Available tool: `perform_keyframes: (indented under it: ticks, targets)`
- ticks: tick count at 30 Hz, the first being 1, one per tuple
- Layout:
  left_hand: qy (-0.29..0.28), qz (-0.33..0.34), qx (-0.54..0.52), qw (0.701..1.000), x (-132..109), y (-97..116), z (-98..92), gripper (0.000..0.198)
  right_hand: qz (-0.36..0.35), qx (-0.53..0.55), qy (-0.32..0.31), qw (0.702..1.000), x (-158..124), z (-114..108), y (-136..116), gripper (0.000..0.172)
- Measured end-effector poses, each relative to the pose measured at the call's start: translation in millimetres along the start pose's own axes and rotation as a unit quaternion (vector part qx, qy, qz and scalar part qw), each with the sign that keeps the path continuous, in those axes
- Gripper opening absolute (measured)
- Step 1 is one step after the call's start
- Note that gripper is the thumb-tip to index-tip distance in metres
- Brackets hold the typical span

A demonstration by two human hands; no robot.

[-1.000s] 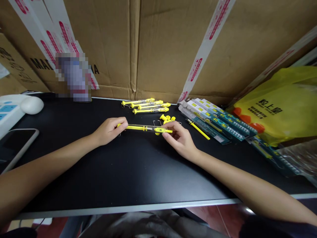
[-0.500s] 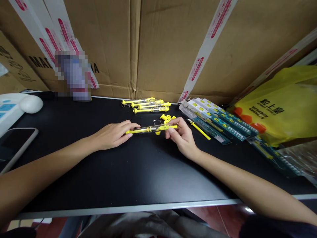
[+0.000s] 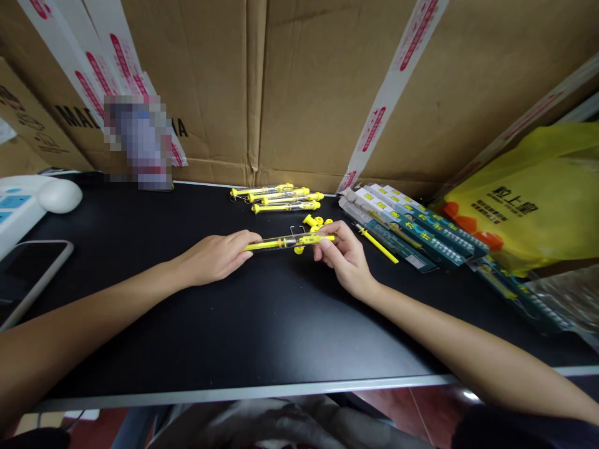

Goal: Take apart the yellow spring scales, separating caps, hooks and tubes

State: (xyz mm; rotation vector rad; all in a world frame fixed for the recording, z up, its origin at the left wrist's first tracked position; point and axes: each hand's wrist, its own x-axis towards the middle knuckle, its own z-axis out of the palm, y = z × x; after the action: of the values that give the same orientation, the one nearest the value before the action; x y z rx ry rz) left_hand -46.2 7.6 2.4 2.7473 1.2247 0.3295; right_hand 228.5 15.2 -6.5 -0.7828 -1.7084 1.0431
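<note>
Held level just above the black table is a tubular spring scale (image 3: 285,242), with a clear tube and yellow inner parts. My left hand (image 3: 219,257) is closed around its left end and hides that tip. At the other end, my right hand (image 3: 344,259) pinches the yellow part between thumb and fingers. Behind it, small yellow caps (image 3: 311,221) and a bent wire hook (image 3: 296,230) lie loose. Farther back, several similar spring scales (image 3: 286,206) lie side by side. A yellow rod (image 3: 380,244) rests to the right of my right hand.
Several green-and-white printed boxes (image 3: 421,226) lie at the right, beside a yellow plastic bag (image 3: 538,199). A large cardboard box (image 3: 309,93) stands along the back. At the left are a phone (image 3: 32,274) and a white power strip (image 3: 16,202).
My left hand has closed further over the left end of the spring scale, covering the yellow tip that showed before. My right hand has barely moved.
</note>
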Motion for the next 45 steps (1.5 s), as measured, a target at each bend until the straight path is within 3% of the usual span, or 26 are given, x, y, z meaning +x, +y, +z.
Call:
perform_keyframes:
  ticks: [14, 34, 38, 41, 45]
  targets:
    - [0.004, -0.019, -0.092, 0.996, 0, 4, -1.5, 0.033, -0.047, -0.003, -0.017, 0.999, -5, 1, -4, 0.016]
    - [0.016, -0.025, -0.183, 0.983, 3, 6, -1.8, 0.034, 0.001, 0.036, 0.011, 0.999, 0, 1, 0, 0.020]
    - [0.015, -0.022, -0.290, 0.956, 3, 15, -1.7, 0.036, 0.015, 0.069, 0.033, 0.997, 2, -1, -3, 0.020]
    - [-0.035, -0.027, -0.412, 0.910, 2, 27, 0.7, 0.037, 0.047, 0.121, 0.042, 0.991, 2, 0, -9, 0.022]
    - [-0.081, -0.021, -0.541, 0.837, 0, 45, 2.1, 0.032, 0.119, 0.190, -0.031, 0.974, -4, 10, -17, 0.029]
